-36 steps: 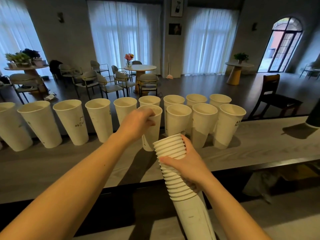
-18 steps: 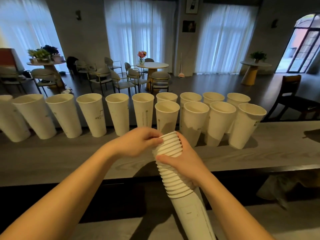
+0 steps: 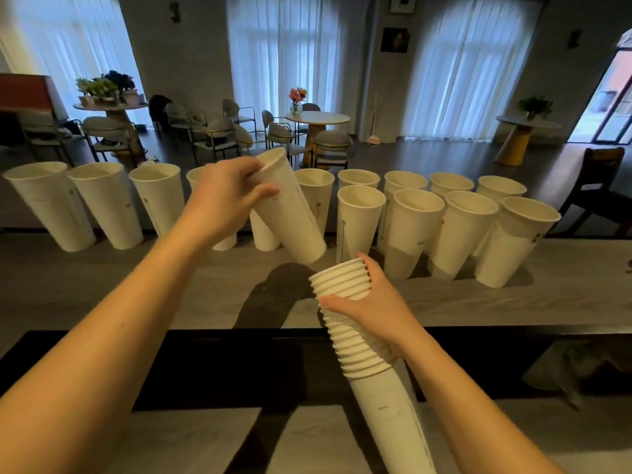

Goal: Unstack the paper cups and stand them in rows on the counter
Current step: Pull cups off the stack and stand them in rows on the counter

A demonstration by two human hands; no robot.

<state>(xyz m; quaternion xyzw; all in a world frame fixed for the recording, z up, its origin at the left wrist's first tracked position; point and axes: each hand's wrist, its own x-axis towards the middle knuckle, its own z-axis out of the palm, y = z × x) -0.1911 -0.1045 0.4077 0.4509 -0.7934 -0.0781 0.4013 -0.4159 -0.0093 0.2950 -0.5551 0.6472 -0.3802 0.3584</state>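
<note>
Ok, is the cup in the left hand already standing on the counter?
No. The left hand holds the cup tilted in the air above the counter, its base clear of the surface near the stack.

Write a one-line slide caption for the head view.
Left hand lifts one tilted cup clear; right hand grips the stack.

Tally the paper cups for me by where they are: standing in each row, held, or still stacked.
Back row cups standing on the counter: 10 (two partly hidden)
Front row cups standing: 4
Loose cup tilted in the left hand: 1
Nested stack in the right hand: 1, cup count unclear
Total: 15 separate cups plus 1 stack
</note>
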